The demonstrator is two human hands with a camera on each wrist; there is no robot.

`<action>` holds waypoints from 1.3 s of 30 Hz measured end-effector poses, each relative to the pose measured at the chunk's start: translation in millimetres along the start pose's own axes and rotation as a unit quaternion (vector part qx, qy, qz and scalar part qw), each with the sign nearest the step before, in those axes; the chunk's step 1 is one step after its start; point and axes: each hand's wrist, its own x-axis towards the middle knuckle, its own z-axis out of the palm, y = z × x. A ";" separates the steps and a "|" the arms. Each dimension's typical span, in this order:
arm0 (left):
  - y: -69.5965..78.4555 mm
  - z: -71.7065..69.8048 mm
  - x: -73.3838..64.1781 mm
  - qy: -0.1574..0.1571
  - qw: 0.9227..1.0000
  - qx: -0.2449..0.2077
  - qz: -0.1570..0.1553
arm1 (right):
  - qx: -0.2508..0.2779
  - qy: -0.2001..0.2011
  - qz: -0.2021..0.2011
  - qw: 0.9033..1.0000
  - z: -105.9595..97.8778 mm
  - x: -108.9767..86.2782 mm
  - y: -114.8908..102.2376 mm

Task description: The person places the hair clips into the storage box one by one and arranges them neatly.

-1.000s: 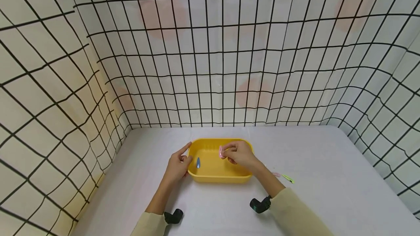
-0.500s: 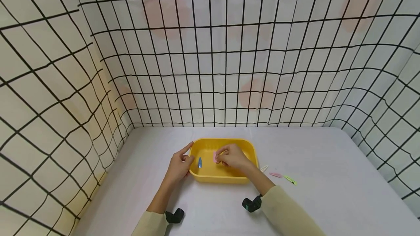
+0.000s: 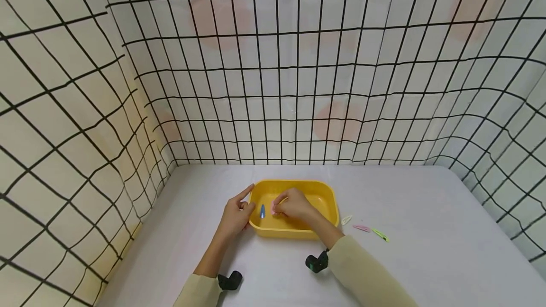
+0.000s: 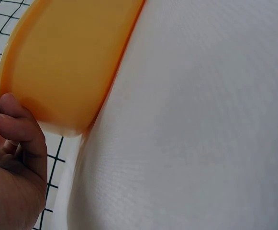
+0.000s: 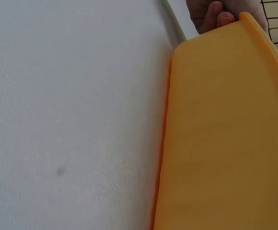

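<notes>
A yellow plastic tray [image 3: 290, 233] stands on the white table. My left hand [image 3: 233, 214] grips its left end, thumb over the rim and index finger stretched along the outer edge. In the left wrist view, the curled fingers [image 4: 21, 127] are at the tray's wall [image 4: 72, 62]. My right hand [image 3: 297, 205] reaches inside the tray and pinches a pink snap hair clip [image 3: 273, 208] low over the floor, partly covered by the fingertips. Just left of it lies a blue snap hair clip [image 3: 262, 211]. The right wrist view has only the tray's outside [image 5: 220, 134] and left-hand fingers [image 5: 220, 17].
Right of the tray, a white hair clip [image 3: 347, 220], a pink hair clip [image 3: 361, 228] and a green hair clip [image 3: 380, 235] lie on the table [image 3: 426, 259]. A white wall covering with a black grid [image 3: 294, 94] encloses the back and sides.
My right hand has moved left and down inside the tray with the pink hair clip, toward the blue one. The white clip on the table has come into view. The left hand keeps its grip.
</notes>
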 end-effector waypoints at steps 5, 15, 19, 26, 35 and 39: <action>1.0 1.9 -0.1 -0.003 1.000 0.001 -0.003 | -0.019 0.003 0.001 1.000 5.1 1.2 0.6; -0.3 -0.1 0.2 -0.002 1.000 0.008 -0.006 | -0.028 0.004 0.016 0.999 9.1 1.1 -3.0; -1.0 -0.8 -0.1 -0.003 1.000 0.007 -0.006 | -0.023 -0.008 0.019 1.000 10.3 0.2 -4.4; 0.1 -0.5 -0.4 0.000 1.000 0.005 -0.013 | 0.000 -0.034 0.030 0.999 10.0 -2.2 -3.7; 0.8 0.4 -0.2 0.003 1.000 0.006 -0.011 | 0.015 -0.038 0.033 0.999 7.8 -3.8 -3.6; 0.5 0.5 0.0 0.007 1.000 0.009 -0.012 | 0.021 -0.030 0.030 0.999 3.7 -6.7 -5.0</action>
